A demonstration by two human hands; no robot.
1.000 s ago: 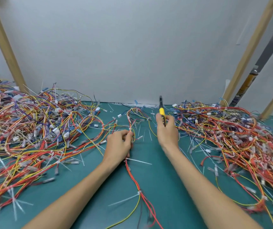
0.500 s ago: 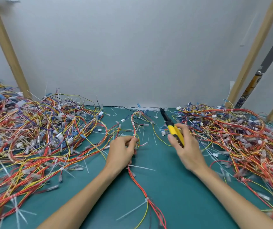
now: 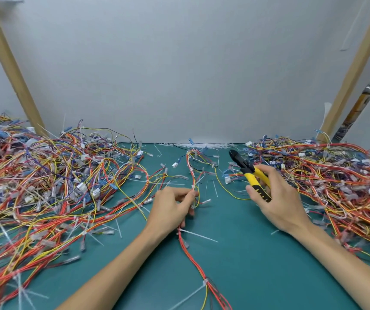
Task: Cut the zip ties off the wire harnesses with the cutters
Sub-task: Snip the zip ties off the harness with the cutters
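A thin red and yellow wire harness [image 3: 191,253] runs up the middle of the green mat [image 3: 246,265]. My left hand [image 3: 170,209] pinches it near a white zip tie [image 3: 193,187], and another zip tie [image 3: 198,235] sticks out sideways just below the hand. My right hand [image 3: 275,204] grips the yellow-handled cutters [image 3: 250,172] to the right of the harness. The black jaws point up and left, away from the wires, and touch nothing.
A big heap of tangled harnesses [image 3: 45,182] covers the left of the mat, and another heap [image 3: 336,182] covers the right. Cut white tie scraps [image 3: 204,145] lie along the back wall. Wooden posts [image 3: 9,63] stand at both back corners.
My right hand has swung out to the right with the cutters, whose jaws now tilt left instead of pointing straight up. My left hand has kept its hold on the harness.
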